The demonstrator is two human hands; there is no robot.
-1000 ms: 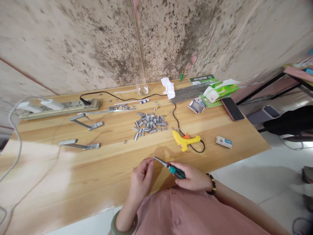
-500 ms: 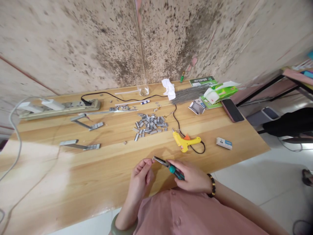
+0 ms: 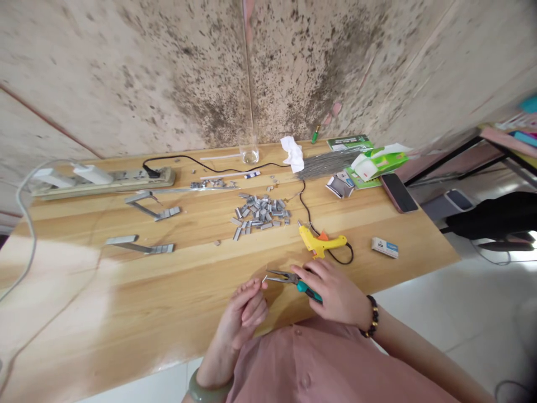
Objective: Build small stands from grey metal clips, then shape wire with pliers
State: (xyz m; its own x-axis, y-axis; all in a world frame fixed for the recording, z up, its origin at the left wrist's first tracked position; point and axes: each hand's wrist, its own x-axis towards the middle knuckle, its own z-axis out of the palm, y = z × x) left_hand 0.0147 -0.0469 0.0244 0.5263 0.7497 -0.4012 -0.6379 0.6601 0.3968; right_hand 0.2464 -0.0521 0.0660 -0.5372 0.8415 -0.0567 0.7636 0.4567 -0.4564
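Note:
My left hand (image 3: 247,308) is pinched round a small thin, pale piece (image 3: 264,279), perhaps a bit of wire or a staple; its exact kind is too small to make out. Long-nose pliers (image 3: 305,288) with teal and black handles sit in my right hand (image 3: 338,294). Their jaws are parted and point left, the tips close by the pale piece. Beyond the hands lies a heap of grey staple strips (image 3: 262,212). A yellow glue gun (image 3: 321,242) rests just past my right hand.
Two bent shapes of joined staple strips (image 3: 140,246) lie at left, before a power strip (image 3: 159,180). Along the back are a glass (image 3: 250,155), a tissue (image 3: 292,154) and a bundle of thin wires (image 3: 331,162). A phone (image 3: 399,193) and small box (image 3: 385,247) lie at right.
The pliers' jaws have opened and drawn back slightly right from the pale piece. My left hand has turned a little, its fingers curled more. The view has shifted slightly.

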